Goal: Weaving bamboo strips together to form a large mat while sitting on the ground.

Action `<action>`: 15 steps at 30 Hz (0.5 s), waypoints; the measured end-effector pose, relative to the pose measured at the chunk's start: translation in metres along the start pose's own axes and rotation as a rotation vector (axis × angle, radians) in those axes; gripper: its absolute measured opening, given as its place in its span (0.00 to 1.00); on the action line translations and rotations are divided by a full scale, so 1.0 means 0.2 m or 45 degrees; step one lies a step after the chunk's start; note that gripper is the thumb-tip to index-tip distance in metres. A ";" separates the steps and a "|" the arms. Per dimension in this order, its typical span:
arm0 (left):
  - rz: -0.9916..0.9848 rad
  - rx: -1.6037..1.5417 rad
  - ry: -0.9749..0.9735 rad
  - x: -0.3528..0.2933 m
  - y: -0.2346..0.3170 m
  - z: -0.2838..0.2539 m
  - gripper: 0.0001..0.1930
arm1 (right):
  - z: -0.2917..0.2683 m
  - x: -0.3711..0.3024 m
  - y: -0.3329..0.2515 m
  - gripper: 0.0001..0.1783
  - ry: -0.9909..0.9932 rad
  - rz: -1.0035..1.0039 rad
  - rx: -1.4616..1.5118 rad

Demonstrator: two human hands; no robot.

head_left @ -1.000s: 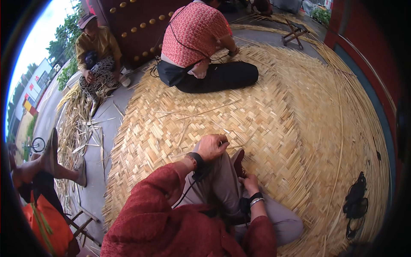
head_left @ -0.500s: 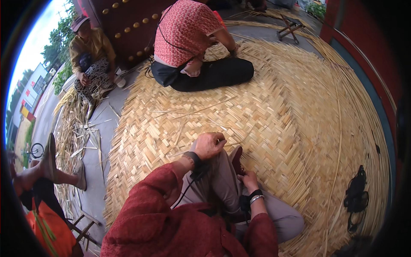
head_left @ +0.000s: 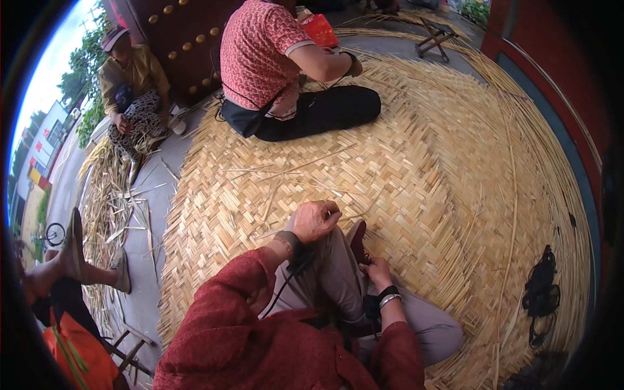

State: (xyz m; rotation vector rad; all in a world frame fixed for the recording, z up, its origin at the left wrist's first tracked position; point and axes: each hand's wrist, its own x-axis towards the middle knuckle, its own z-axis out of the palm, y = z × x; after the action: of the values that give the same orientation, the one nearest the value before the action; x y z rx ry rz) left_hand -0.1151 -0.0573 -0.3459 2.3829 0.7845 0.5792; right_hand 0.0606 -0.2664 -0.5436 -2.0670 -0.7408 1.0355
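My left hand (head_left: pixel 315 220) rests on my raised knee with its fingers loosely curled; nothing shows in it. Low at my shin, my right hand (head_left: pixel 377 273) has its fingers closed against the dark red shoe (head_left: pixel 357 240) on my foot; the fingertips are partly hidden. Both wrists carry dark bands, the right one also a metal bracelet. I sit on a large woven straw mat (head_left: pixel 416 188) in a herringbone weave. A few loose straw strips (head_left: pixel 279 174) lie across it just beyond my left hand.
A co-worker in a red patterned shirt (head_left: pixel 260 58) sits on the mat's far part. Another person (head_left: pixel 133 84) sits far left beside loose straw (head_left: pixel 107 195). Black straps (head_left: pixel 541 292) lie at right. A folding stool (head_left: pixel 434 38) stands at the back; a person's legs (head_left: pixel 97 266) reach in at left.
The co-worker in the red patterned shirt has straightened up and drawn the arm back, and a red packet now shows beyond. My hands have hardly moved.
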 end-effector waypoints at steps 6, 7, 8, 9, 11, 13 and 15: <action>-0.001 0.019 -0.008 0.00 -0.01 0.00 0.13 | -0.02 -0.03 -0.07 0.15 -0.007 -0.016 -0.087; 0.000 0.017 -0.009 0.00 0.00 -0.01 0.13 | -0.02 -0.04 -0.08 0.15 -0.006 -0.018 -0.083; 0.004 0.013 -0.005 0.00 0.00 -0.02 0.13 | -0.02 -0.04 -0.08 0.15 -0.005 -0.021 -0.080; 0.005 0.009 -0.003 -0.01 0.00 -0.02 0.13 | -0.02 -0.04 -0.08 0.15 -0.001 -0.034 -0.079; 0.009 -0.006 -0.004 0.00 0.01 -0.02 0.12 | -0.01 -0.03 -0.06 0.16 0.004 -0.028 -0.072; 0.014 -0.010 -0.004 0.00 0.01 -0.01 0.12 | -0.02 -0.02 -0.03 0.18 0.002 -0.001 -0.064; 0.018 -0.010 -0.002 0.01 0.02 0.01 0.12 | -0.02 0.01 0.02 0.19 0.014 0.016 -0.061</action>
State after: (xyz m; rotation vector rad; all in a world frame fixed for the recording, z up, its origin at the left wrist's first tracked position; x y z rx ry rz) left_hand -0.1102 -0.0592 -0.3435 2.3835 0.7636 0.5850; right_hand 0.0652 -0.2687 -0.5457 -2.1193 -0.7546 1.0213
